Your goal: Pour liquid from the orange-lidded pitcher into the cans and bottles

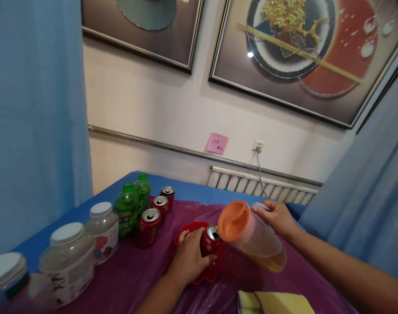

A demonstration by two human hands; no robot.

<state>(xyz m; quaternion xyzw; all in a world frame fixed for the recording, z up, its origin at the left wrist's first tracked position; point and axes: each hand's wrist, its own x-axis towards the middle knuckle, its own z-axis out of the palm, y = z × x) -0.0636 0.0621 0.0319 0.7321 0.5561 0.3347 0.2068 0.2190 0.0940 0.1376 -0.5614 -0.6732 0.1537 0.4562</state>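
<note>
My left hand [190, 257] is wrapped round a red soda can [210, 240] with an opened top. The can stands in a red scalloped plastic dish [207, 275]. In my right hand [279, 216] is the handle of a clear plastic pitcher [262, 244] with an orange lid [236, 221]. The pitcher is tilted to the left, its lid close to the can's top. Some yellowish liquid lies in the pitcher's lower end. I cannot tell whether any liquid is flowing out.
Several opened red cans [149, 229] line up at the left, beside two green bottles [127, 213]. Clear jars with white lids [68, 261] stand nearer. A folded yellow cloth [277, 303] lies in front on the purple plastic sheet [120, 279]. Behind are a radiator [244, 181] and a wall.
</note>
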